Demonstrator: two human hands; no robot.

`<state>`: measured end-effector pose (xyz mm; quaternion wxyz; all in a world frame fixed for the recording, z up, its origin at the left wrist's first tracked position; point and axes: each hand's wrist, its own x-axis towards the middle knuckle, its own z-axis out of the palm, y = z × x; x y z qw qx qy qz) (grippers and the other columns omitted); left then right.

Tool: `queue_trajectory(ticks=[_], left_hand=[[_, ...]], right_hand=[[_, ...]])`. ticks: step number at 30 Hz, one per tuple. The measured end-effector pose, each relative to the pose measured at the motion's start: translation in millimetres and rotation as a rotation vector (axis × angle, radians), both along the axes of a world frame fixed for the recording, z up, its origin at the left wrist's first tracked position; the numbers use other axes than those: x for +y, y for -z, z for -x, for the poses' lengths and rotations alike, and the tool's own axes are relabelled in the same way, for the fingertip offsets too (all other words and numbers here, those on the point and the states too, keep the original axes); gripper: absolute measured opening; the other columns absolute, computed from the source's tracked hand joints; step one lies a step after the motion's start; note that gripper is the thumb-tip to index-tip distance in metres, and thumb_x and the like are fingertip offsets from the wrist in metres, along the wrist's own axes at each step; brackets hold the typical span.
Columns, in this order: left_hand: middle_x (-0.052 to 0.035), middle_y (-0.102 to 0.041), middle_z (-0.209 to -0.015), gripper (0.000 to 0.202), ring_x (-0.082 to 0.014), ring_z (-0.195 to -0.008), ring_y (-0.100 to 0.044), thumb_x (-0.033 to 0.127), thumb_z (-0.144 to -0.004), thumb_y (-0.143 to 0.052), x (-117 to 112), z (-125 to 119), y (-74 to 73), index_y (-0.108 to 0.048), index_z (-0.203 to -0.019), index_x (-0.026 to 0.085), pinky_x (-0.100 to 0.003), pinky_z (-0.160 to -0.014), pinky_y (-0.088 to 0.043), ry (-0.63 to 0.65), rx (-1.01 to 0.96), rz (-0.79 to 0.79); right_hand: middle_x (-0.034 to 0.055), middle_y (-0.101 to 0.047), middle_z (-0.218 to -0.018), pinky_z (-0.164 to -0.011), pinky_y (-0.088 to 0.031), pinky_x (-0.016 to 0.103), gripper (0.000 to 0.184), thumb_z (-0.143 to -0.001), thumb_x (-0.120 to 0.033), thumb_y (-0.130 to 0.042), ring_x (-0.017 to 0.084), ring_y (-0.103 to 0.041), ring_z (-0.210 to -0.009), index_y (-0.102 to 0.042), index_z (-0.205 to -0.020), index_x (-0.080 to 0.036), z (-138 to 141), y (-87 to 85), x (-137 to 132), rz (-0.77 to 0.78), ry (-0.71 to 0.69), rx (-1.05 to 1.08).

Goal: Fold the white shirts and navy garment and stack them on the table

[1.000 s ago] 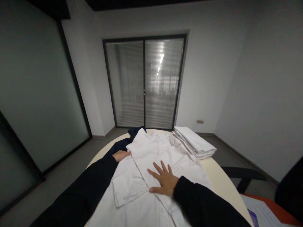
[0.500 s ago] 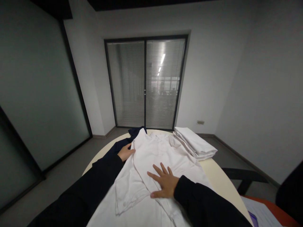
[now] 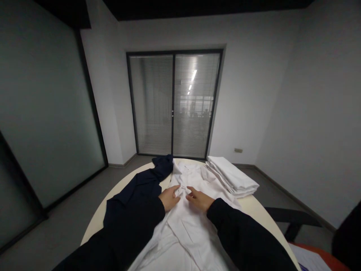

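Observation:
A white shirt [image 3: 194, 226] lies spread on a round cream table [image 3: 96, 222], with its left side folded over toward the middle. My left hand [image 3: 169, 197] rests on the folded part near the shirt's centre, fingers curled on the cloth. My right hand [image 3: 199, 198] lies close beside it on the shirt, fingers stretched out and pressing the fabric flat. The two hands are almost touching. Both arms wear dark sleeves.
A dark navy garment [image 3: 146, 180] lies on the table's left side beyond my left arm. A stack of folded white cloth [image 3: 232, 176] sits at the far right. A dark chair [image 3: 296, 220] stands right of the table, with an orange surface [image 3: 318, 254] at bottom right.
My left hand has swept right, carrying the shirt's left side over to the middle. My right hand has slid forward up the shirt to meet it. The camera has tilted slightly.

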<state>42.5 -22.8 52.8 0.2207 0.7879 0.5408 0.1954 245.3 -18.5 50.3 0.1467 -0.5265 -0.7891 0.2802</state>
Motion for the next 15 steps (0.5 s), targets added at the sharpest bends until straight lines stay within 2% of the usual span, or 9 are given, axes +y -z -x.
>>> queue_trajectory(ticks=[4, 8, 11, 15], left_hand=[[-0.0087, -0.070, -0.087, 0.061, -0.0253, -0.084, -0.067, 0.029, -0.074, -0.061, -12.2, -10.2, 8.4, -0.053, -0.133, 0.018, -0.031, -0.071, -0.047, 0.052, 0.159, 0.035], [-0.0222, -0.068, -0.100, 0.066, -0.0391, -0.094, -0.064, 0.043, -0.066, -0.065, -28.9, -8.8, 3.4, -0.056, -0.124, 0.012, -0.046, -0.077, -0.047, -0.003, 0.325, 0.001], [-0.0274, -0.066, -0.101, 0.053, -0.0427, -0.096, -0.064, 0.046, -0.071, -0.058, -40.6, -5.2, -4.7, -0.063, -0.110, 0.011, -0.052, -0.078, -0.047, 0.002, 0.490, -0.024], [-0.0290, -0.067, -0.098, 0.035, -0.0427, -0.093, -0.065, 0.034, -0.075, -0.051, -45.8, -1.5, -10.7, -0.071, -0.093, 0.011, -0.051, -0.073, -0.049, 0.060, 0.544, -0.001]], right_hand=[[0.0153, -0.071, -0.106, -0.085, -0.046, 0.032, 0.058, -0.093, -0.030, -0.043, 0.022, -0.067, -0.094, -0.031, -0.144, -0.006, 2.8, -1.1, 15.6, -0.051, 0.105, 0.000], [0.0152, -0.069, -0.114, -0.089, -0.044, 0.033, 0.062, -0.090, -0.032, -0.050, 0.025, -0.065, -0.102, -0.030, -0.145, -0.010, 7.2, -4.4, 27.2, -0.082, 0.183, -0.046], [0.0158, -0.068, -0.116, -0.091, -0.042, 0.035, 0.063, -0.089, -0.030, -0.054, 0.026, -0.063, -0.106, -0.031, -0.145, -0.014, 10.5, -5.8, 39.3, -0.094, 0.214, -0.053], [0.0171, -0.064, -0.122, -0.094, -0.041, 0.035, 0.064, -0.088, -0.032, -0.055, 0.026, -0.061, -0.112, -0.029, -0.145, -0.015, 18.3, -7.4, 64.9, -0.123, 0.297, -0.007]])
